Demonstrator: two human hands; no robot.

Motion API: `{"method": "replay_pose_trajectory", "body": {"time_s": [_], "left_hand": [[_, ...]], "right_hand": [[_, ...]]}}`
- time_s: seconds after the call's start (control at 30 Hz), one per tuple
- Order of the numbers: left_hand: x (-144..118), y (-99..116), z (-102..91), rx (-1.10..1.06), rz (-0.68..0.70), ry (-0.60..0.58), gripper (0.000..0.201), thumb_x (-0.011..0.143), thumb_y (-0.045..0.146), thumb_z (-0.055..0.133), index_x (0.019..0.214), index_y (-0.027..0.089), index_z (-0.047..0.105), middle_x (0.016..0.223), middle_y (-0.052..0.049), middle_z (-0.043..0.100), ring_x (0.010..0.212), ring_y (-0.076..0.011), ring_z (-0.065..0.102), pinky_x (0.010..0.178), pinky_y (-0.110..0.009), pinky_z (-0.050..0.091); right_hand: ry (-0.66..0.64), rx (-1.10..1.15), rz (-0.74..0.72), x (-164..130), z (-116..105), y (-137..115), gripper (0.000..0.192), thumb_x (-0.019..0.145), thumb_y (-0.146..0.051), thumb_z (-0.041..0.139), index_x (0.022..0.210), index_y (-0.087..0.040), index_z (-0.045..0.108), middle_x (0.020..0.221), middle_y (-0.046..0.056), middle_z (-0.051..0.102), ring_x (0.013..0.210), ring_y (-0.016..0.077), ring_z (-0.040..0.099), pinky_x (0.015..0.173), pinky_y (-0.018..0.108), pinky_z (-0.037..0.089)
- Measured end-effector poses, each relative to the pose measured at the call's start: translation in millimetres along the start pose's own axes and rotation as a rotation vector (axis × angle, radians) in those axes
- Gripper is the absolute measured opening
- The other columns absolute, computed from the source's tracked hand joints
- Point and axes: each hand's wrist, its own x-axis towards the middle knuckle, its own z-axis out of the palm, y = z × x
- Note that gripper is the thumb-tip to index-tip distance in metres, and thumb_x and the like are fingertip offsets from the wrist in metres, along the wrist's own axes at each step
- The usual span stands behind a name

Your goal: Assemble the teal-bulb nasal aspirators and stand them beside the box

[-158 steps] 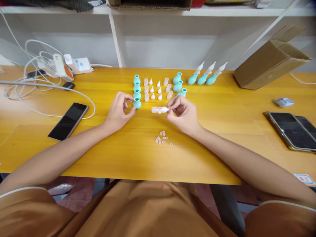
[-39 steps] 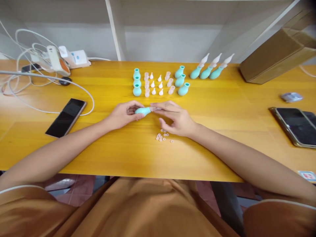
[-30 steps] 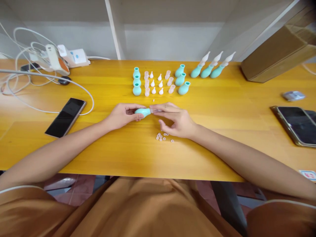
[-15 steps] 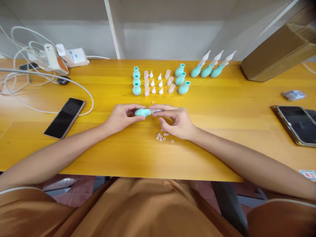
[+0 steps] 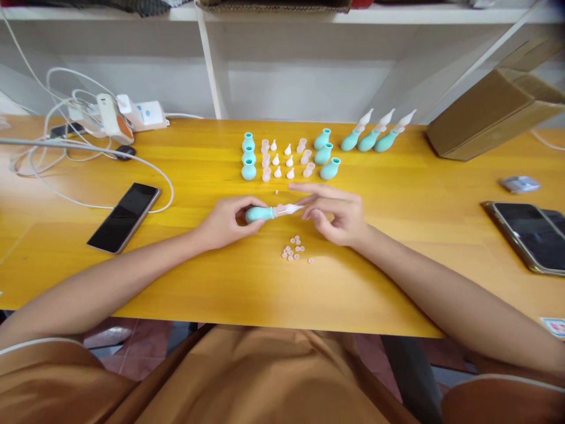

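My left hand (image 5: pixel 227 222) is closed around the teal bulb of a nasal aspirator (image 5: pixel 260 214), which lies level and points right. A clear neck and a white pointed tip form its other end. My right hand (image 5: pixel 335 212) is at that tip, index finger stretched out and fingers apart; whether a fingertip touches it I cannot tell. Below the hands lie several small clear rings (image 5: pixel 290 252). Beyond stand teal bulbs (image 5: pixel 249 169), clear necks (image 5: pixel 266 174) and white tips (image 5: pixel 278 172) in short rows, with more teal bulbs (image 5: pixel 323 153) to the right.
Three whole aspirators (image 5: pixel 367 140) lean at the back, beside a cardboard box (image 5: pixel 481 121). A phone (image 5: pixel 124 218) and tangled white cables (image 5: pixel 170 182) are on the left. Another phone (image 5: pixel 529 235) and a small wrapped packet (image 5: pixel 519 184) sit at the right.
My right hand has drawn back to the right and its fingers have opened, baring the aspirator's white tip. My left hand still holds the bulb. The camera view has tilted up slightly.
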Motion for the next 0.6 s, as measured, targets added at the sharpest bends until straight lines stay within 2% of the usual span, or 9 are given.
{"method": "replay_pose_trajectory", "body": {"time_s": [0.07,0.13,0.23,0.3,0.47,0.6], "left_hand": [[1,-4,0.2,-0.003,0.006,0.044,0.026,0.094,0.032,0.076,0.118,0.02,0.079,0.108,-0.006,0.083,0.088,-0.019,0.075,0.078,-0.03,0.058],[1,-6,-1.2,0.045,0.052,0.069,0.024,0.092,0.03,0.08,0.115,0.021,0.078,0.111,-0.006,0.082,0.094,-0.0202,0.075,0.081,-0.031,0.058],[1,-7,-3.7,0.106,0.162,0.086,0.023,0.093,0.025,0.084,0.114,0.023,0.076,0.116,-0.006,0.08,0.107,-0.0224,0.074,0.091,-0.035,0.06],[0,-7,-4.4,0.119,0.23,0.099,0.024,0.094,0.022,0.084,0.116,0.023,0.075,0.117,-0.006,0.079,0.109,-0.0223,0.074,0.095,-0.036,0.06],[-2,-6,-4.3,0.142,0.288,0.085,0.024,0.097,0.017,0.083,0.118,0.024,0.075,0.12,-0.006,0.076,0.112,-0.0214,0.073,0.101,-0.038,0.061],[-3,-5,-4.5,0.183,0.331,0.089,0.023,0.098,0.016,0.083,0.118,0.024,0.076,0.12,-0.007,0.075,0.112,-0.021,0.074,0.101,-0.038,0.061]], "right_hand": [[0.123,0.034,0.086,1,-3,6,0.044,0.113,-0.038,0.058,0.075,-0.025,0.076,0.104,0.011,0.084,0.116,0.0318,0.08,0.094,0.049,0.066],[0.134,0.112,0.174,1,-4,12,0.055,0.114,-0.046,0.056,0.067,-0.024,0.073,0.091,0.011,0.077,0.105,0.03,0.077,0.083,0.044,0.063],[-0.04,0.275,0.275,1,-2,17,0.058,0.114,-0.053,0.057,0.071,-0.02,0.077,0.111,0.012,0.076,0.07,0.0166,0.062,0.063,0.036,0.053],[-0.145,0.351,0.306,0,0,16,0.056,0.114,-0.054,0.057,0.078,-0.018,0.081,0.124,0.013,0.075,0.065,0.0121,0.056,0.06,0.034,0.051],[-0.234,0.414,0.289,0,4,10,0.049,0.115,-0.052,0.059,0.09,-0.019,0.087,0.131,0.013,0.077,0.086,0.0171,0.071,0.082,0.036,0.062],[-0.247,0.387,0.24,-1,7,7,0.04,0.115,-0.046,0.061,0.101,-0.021,0.088,0.131,0.013,0.077,0.111,0.023,0.077,0.1,0.04,0.064]]}}
